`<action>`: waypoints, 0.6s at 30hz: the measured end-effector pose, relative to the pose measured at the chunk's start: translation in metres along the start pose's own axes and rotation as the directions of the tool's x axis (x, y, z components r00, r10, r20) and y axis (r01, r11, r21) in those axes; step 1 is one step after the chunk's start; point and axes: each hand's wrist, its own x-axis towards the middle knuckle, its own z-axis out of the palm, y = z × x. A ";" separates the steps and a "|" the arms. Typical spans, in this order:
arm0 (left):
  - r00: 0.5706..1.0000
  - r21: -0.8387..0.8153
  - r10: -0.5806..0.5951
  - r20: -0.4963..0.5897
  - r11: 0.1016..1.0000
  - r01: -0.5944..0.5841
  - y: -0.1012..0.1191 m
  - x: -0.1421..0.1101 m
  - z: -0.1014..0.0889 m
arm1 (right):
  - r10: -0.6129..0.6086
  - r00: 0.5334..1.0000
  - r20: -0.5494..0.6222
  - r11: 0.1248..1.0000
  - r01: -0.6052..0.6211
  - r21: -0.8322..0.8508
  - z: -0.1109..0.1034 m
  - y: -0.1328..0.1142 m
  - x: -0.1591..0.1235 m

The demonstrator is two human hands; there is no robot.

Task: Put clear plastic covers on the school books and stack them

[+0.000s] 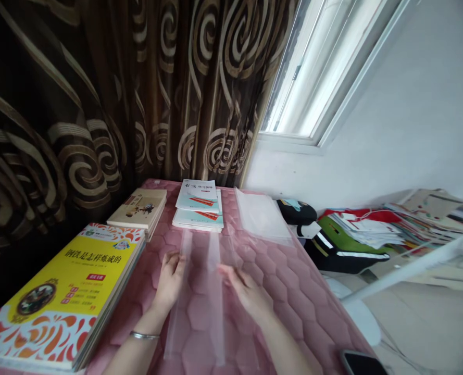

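A clear plastic book cover (pixel 216 307) lies lengthwise on the pink quilted surface (pixel 297 307), with frosted strips running along it. At its left edge, the fingers of my left hand (pixel 171 278) are curled closed on the film. My right hand (pixel 247 291) pinches the film on the other side, thumb and fingers close together; the fingertips are slightly blurred. Beyond both hands sits a small stack of pale blue and white booklets (pixel 198 216). More clear plastic covers (pixel 262 216) lie in a pile at the back right.
To my left are a stack with a yellow book (pixel 83 281) on top and a smaller pile of beige books (pixel 137 208). A phone (pixel 360 362) lies at the near right edge. Beyond that edge are a white stand (pixel 356 317), a green-black bag (pixel 340 245) and piled papers (pixel 364 229).
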 end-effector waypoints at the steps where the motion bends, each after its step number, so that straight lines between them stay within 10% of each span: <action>1: 1.000 -0.021 -0.010 0.024 1.000 0.011 0.002 -0.001 0.000 | -0.075 0.996 0.055 0.996 0.077 -0.034 0.010 -0.006 -0.004; 7: 0.992 -0.003 -0.046 0.121 0.999 0.046 0.001 0.003 -0.002 | -0.315 0.921 0.229 0.907 0.363 -0.215 0.032 -0.013 -0.015; 12: 0.989 0.016 -0.111 0.093 0.994 0.110 -0.005 0.009 -0.003 | -0.133 0.915 -0.380 0.857 -0.086 -0.507 -0.013 0.029 0.008; 18: 0.989 -0.075 -0.089 0.114 0.992 0.098 0.001 0.006 -0.003 | 0.058 0.950 -0.305 0.930 -0.163 -0.330 -0.012 0.054 0.015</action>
